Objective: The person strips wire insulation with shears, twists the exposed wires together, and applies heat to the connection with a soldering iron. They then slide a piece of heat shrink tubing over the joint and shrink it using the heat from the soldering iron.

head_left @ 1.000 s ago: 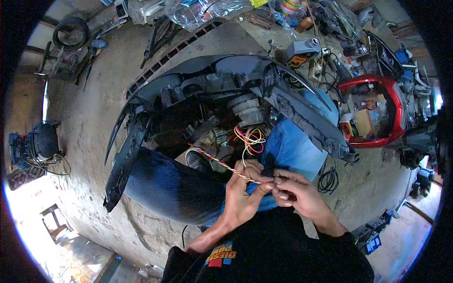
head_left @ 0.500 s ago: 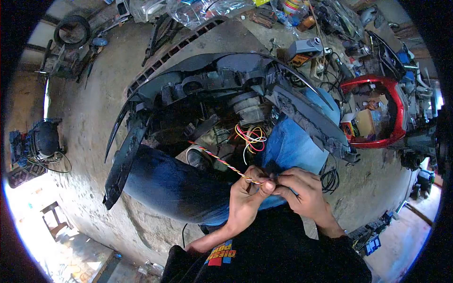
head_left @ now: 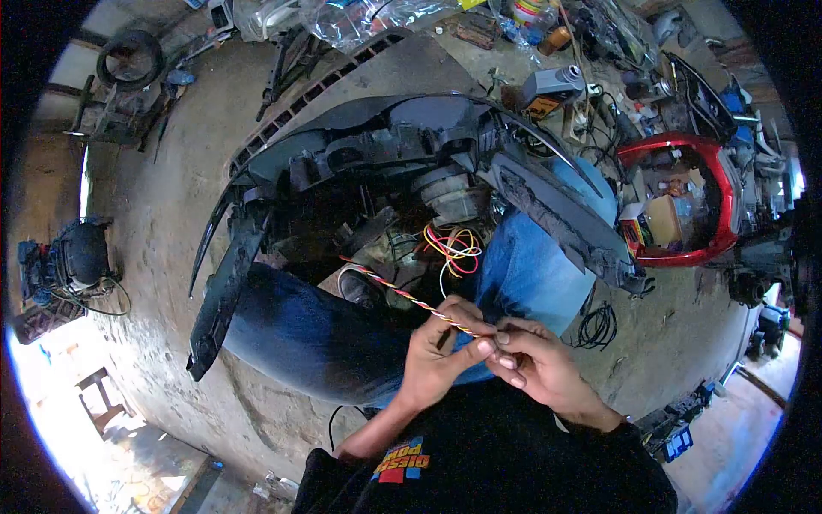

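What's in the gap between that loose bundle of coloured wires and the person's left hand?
In the head view, a white strand hangs from the loose bundle down toward the left hand; whether it touches is unclear.

The near end of the thin, twisted red, yellow and white wire strand (head_left: 411, 298) is hidden where the fingertips of the left hand (head_left: 437, 355) and right hand (head_left: 548, 368) meet. Its far end is lost among shadowy parts within the curved dark plastic panel (head_left: 377, 158). Blue denim jeans (head_left: 317, 334) partly cover a grey shoe (head_left: 358, 289). The bottom edge cuts off the black shirt (head_left: 505, 445); the top edge crops some clear plastic sheeting (head_left: 368, 21). Print on the grey plastic bottle (head_left: 552, 88) is too small to read.
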Motion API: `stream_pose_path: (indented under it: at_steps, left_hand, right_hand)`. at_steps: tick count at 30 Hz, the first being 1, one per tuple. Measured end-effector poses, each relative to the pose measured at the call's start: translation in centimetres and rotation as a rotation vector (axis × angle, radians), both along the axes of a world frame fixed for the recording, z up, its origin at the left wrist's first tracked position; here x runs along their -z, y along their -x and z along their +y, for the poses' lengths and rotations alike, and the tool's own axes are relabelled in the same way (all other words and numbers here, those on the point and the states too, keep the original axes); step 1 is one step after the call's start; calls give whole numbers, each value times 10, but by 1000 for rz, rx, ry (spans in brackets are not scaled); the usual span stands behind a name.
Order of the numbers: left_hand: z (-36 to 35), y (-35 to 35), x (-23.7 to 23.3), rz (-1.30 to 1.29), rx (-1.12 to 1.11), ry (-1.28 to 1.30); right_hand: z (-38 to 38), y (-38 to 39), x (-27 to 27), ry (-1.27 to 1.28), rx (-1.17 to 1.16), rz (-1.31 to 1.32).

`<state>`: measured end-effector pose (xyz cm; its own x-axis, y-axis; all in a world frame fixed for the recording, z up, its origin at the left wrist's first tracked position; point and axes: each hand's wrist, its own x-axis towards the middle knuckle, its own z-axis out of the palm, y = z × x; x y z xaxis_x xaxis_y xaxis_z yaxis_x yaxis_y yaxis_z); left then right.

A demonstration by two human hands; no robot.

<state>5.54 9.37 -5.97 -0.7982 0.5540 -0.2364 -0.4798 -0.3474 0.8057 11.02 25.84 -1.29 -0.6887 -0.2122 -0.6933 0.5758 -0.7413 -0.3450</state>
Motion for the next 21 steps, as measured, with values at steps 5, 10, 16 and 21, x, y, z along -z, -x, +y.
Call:
stream_pose_path:
  at_steps: [5, 10, 16, 21]
  left_hand:
    - [-19, 21, 8, 235, 169, 95]
    - [-11, 24, 13, 410, 98, 189]
    - [-6, 27, 17, 512, 29, 188]
    - [-2, 20, 19, 510, -31, 197]
  right_hand:
    - [-4, -5, 5, 374, 58, -233]
    - [3, 1, 6, 447, 77, -203]
    - [7, 2, 7, 450, 53, -190]
    - [8, 10, -12, -134, -157, -43]
